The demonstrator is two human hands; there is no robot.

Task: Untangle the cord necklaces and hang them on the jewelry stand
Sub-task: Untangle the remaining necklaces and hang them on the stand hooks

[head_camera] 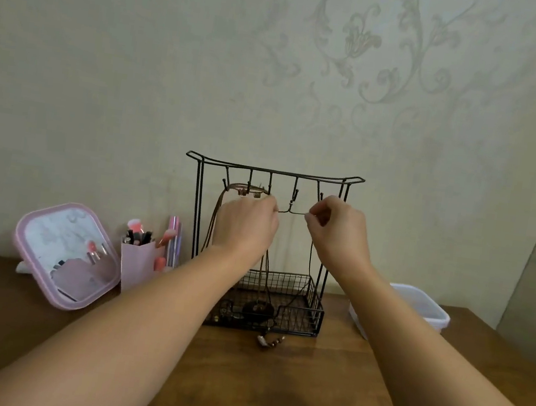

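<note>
While hooked on the stand (274, 171), the cord (291, 211) stretches between both hands, seemingly pinched by left (246, 225) and right (336, 227).

Stand: black jewelry stand of thin metal wire (196, 200), matt, with a fine wire mesh basket at its base.
Necklace on hooks: brown cord necklace (215, 216), matt, with small metal coils at the top.
Table: brown wooden table (270, 383), smooth, with a soft shine.
Mirror: pink plastic-framed mirror (65, 254), glossy glass.
Brush holder: pale pink matt holder (136, 264); material unclear.
Box: translucent white plastic box (423, 305), smooth.
Wall: beige patterned wallpaper (141, 67), slightly rough, the pattern shiny.
</note>
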